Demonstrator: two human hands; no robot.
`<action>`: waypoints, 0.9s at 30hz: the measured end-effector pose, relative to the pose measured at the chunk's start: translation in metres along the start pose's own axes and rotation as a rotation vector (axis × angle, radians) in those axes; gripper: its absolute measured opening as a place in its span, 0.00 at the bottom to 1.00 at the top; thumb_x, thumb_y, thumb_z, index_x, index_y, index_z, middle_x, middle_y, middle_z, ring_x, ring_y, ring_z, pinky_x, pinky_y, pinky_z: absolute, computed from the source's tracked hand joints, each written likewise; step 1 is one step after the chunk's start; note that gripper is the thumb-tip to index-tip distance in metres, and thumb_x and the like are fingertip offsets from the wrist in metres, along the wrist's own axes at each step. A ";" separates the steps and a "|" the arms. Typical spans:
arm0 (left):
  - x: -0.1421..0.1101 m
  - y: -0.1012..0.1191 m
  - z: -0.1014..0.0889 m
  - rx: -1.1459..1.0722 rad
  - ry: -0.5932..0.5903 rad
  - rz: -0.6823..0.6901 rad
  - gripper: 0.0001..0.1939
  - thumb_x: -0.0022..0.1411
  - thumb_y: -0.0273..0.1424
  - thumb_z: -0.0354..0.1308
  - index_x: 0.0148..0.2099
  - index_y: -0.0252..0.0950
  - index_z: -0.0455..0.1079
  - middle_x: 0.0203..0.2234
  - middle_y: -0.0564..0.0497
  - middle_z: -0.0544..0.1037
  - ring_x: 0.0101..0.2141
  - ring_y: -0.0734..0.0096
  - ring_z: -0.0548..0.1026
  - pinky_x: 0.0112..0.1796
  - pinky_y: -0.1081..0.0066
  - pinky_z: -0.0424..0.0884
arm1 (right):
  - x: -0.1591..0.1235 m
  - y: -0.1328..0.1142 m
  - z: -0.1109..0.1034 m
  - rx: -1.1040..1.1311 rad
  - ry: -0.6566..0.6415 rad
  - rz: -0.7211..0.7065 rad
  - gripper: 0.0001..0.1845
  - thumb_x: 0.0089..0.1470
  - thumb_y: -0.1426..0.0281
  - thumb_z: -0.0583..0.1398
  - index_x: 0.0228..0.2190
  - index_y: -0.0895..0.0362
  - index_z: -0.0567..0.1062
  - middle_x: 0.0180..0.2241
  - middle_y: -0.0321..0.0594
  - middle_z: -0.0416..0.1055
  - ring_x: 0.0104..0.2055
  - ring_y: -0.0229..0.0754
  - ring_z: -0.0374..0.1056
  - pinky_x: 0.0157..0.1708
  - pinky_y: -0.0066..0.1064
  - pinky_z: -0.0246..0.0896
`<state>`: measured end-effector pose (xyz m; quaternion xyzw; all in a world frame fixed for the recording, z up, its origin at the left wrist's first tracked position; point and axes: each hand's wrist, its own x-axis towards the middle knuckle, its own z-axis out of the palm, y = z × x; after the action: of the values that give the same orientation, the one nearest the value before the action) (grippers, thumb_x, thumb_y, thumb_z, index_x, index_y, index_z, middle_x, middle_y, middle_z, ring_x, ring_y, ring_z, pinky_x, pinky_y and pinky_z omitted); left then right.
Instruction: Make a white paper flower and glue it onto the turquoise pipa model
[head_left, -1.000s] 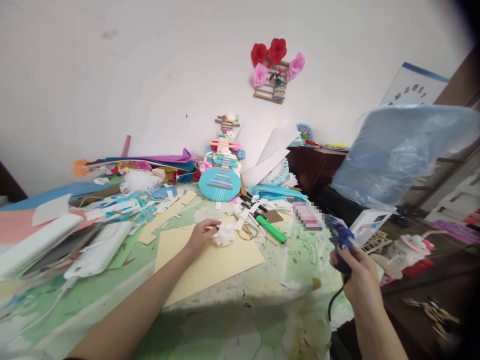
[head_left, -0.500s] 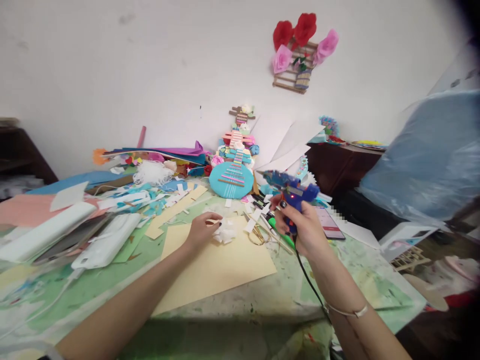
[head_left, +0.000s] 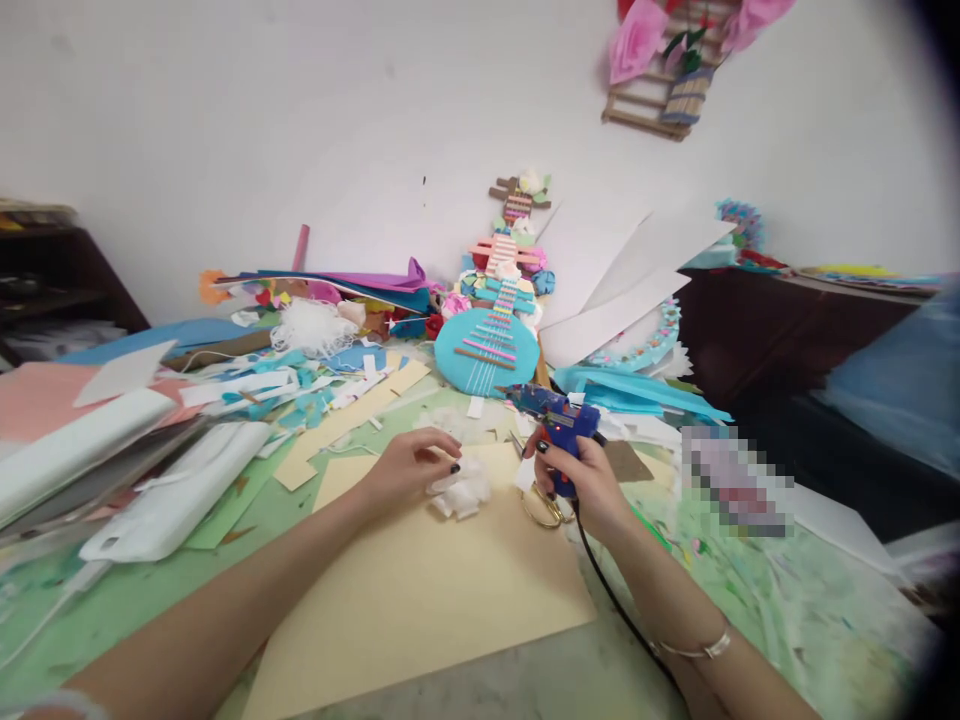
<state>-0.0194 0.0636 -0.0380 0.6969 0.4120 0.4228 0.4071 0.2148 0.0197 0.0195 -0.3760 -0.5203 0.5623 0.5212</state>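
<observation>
My right hand [head_left: 581,480] is wrapped around the handle of a blue glue gun [head_left: 559,420]. Its nozzle points left and its black cord hangs down below my wrist. Thumb and fingers of my left hand [head_left: 412,468] are curled together at the upper edge of a white crumpled paper flower [head_left: 463,492], seemingly pinching it. The flower is over a pale yellow sheet [head_left: 420,590] on the table. Gold-handled scissors [head_left: 541,508] lie just left of and below the glue gun, partly hidden by a white paper scrap and my right hand.
Behind my hands stands a round blue paper instrument [head_left: 487,350] with strings. On the left lie a white power strip [head_left: 187,490], paper scraps and a tangle of white string [head_left: 315,328]. Blue folded paper [head_left: 645,393] and white sheets [head_left: 622,310] are at the back right.
The view has shifted closer to the table. My right hand has brought the glue gun lower and toward the flower. My left hand stays at the flower.
</observation>
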 end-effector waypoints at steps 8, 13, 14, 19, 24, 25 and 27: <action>-0.006 0.010 -0.001 0.147 -0.082 0.080 0.07 0.50 0.25 0.58 0.34 0.34 0.75 0.39 0.44 0.75 0.41 0.64 0.73 0.41 0.68 0.69 | 0.000 0.015 -0.002 -0.101 0.148 0.054 0.15 0.44 0.63 0.63 0.31 0.60 0.69 0.20 0.33 0.66 0.16 0.30 0.55 0.17 0.25 0.49; -0.006 0.010 -0.003 0.046 -0.061 0.050 0.08 0.52 0.26 0.57 0.34 0.34 0.76 0.41 0.42 0.74 0.41 0.63 0.73 0.39 0.68 0.69 | 0.000 0.020 -0.004 -0.159 0.112 0.076 0.16 0.46 0.62 0.62 0.33 0.60 0.69 0.17 0.30 0.62 0.16 0.30 0.53 0.18 0.25 0.47; -0.005 0.010 -0.003 -0.002 -0.048 0.027 0.08 0.52 0.27 0.56 0.34 0.33 0.76 0.40 0.42 0.74 0.41 0.63 0.73 0.38 0.69 0.70 | -0.001 0.019 -0.004 -0.173 0.097 0.088 0.16 0.47 0.61 0.62 0.35 0.60 0.69 0.15 0.29 0.61 0.16 0.30 0.53 0.18 0.25 0.46; -0.005 0.013 -0.003 -0.116 -0.018 -0.162 0.10 0.50 0.28 0.58 0.37 0.32 0.74 0.37 0.44 0.76 0.39 0.62 0.73 0.37 0.68 0.70 | -0.006 0.008 -0.005 -0.300 -0.047 0.174 0.16 0.48 0.60 0.60 0.32 0.61 0.69 0.12 0.27 0.56 0.14 0.30 0.51 0.16 0.24 0.46; -0.007 0.014 -0.003 -0.091 -0.120 -0.160 0.12 0.50 0.28 0.57 0.39 0.31 0.73 0.36 0.45 0.76 0.33 0.68 0.72 0.32 0.71 0.68 | -0.014 -0.004 -0.012 -0.499 -0.165 0.286 0.20 0.49 0.55 0.61 0.33 0.60 0.70 0.16 0.28 0.56 0.14 0.28 0.50 0.13 0.22 0.45; -0.007 0.014 -0.003 -0.073 -0.133 -0.145 0.12 0.50 0.27 0.57 0.39 0.31 0.73 0.36 0.45 0.76 0.31 0.69 0.72 0.31 0.71 0.67 | -0.015 -0.005 -0.013 -0.535 -0.175 0.313 0.21 0.48 0.54 0.61 0.33 0.60 0.71 0.17 0.28 0.56 0.15 0.28 0.49 0.13 0.22 0.44; -0.007 0.014 -0.004 -0.038 -0.151 -0.113 0.11 0.51 0.27 0.57 0.39 0.32 0.74 0.37 0.45 0.76 0.31 0.70 0.71 0.30 0.72 0.66 | -0.016 -0.007 -0.014 -0.594 -0.215 0.343 0.22 0.48 0.52 0.61 0.32 0.59 0.71 0.18 0.28 0.55 0.16 0.28 0.49 0.13 0.22 0.43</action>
<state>-0.0221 0.0537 -0.0261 0.6946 0.4107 0.3532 0.4734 0.2325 0.0066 0.0215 -0.5316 -0.6423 0.5021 0.2297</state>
